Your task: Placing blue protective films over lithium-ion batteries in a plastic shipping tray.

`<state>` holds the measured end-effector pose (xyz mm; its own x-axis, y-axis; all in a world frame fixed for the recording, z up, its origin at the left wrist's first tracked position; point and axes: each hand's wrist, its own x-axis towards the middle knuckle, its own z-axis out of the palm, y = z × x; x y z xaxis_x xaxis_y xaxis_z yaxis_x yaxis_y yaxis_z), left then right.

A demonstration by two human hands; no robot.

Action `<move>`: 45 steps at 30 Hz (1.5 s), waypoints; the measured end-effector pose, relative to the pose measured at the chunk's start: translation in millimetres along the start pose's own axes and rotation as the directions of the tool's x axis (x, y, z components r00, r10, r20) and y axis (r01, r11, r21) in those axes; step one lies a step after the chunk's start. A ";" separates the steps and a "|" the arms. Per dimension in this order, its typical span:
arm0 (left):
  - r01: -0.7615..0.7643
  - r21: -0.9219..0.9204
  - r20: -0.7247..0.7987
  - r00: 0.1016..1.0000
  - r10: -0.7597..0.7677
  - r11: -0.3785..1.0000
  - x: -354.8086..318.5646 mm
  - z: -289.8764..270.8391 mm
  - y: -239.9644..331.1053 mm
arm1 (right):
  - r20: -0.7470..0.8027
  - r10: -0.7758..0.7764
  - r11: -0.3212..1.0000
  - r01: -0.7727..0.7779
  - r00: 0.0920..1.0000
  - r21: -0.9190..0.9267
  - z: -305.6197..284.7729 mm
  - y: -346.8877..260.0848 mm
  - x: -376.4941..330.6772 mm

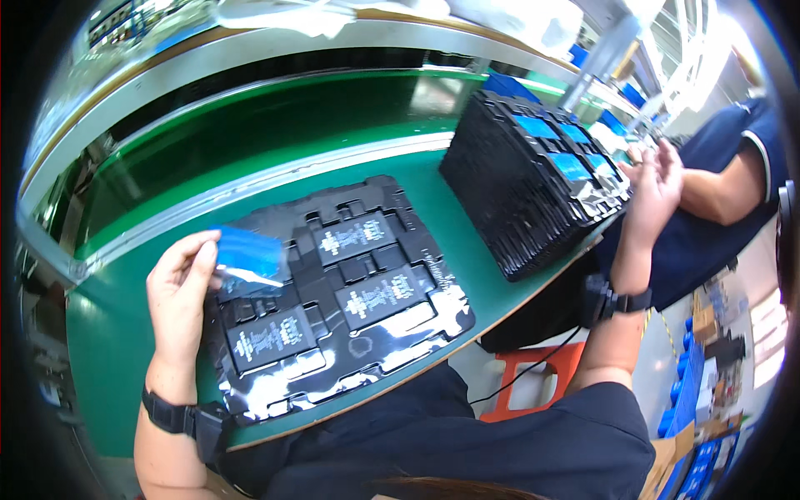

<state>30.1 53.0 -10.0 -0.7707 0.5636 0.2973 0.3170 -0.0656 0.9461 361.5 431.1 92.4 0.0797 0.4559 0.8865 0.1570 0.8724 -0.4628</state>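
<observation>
My left hand [182, 275] pinches a flat, shiny blue piece [250, 252] between thumb and fingers, over the left part of a black moulded tray [392, 337]. Whether it is loose film or a film-covered battery I cannot tell. Flat black batteries with white print lie in the tray's pockets: one at the back [357, 239], one at the right [379, 297] and one in front [271, 337]. The pocket under the blue piece is partly hidden. My right hand [655, 192] is raised beside the tall stack of black trays [508, 183], fingers stretched out, holding nothing visible.
Flat blue pieces [571, 167] lie in the stack's top tray. At the right, a co-worker's arm [721, 196] reaches close behind my right hand. A metal rail [275, 171] borders the green table [108, 333] at the back. An orange stool [529, 379] stands below the front edge.
</observation>
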 end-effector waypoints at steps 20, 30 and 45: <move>-0.105 -0.181 0.086 0.989 0.122 0.978 -4.0 0.2 4.9 | 0.865 -0.455 0.876 -0.072 0.211 0.477 202.6 -194.2 -185.8; 0.147 -0.311 0.293 0.955 -0.053 0.939 3.1 -9.2 12.7 | 0.878 -0.400 0.777 -0.411 0.264 0.477 199.0 -191.1 -174.2; -0.021 -0.007 0.090 0.996 0.021 1.000 2.8 -12.9 17.0 | 0.821 -0.335 0.816 -0.293 0.463 0.498 192.0 -193.8 -174.3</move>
<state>26.2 42.9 8.6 -0.7109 0.6339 0.3046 0.3292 -0.0828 0.9406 128.2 216.4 27.2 -0.8235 0.0637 0.5637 -0.3853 0.6665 -0.6382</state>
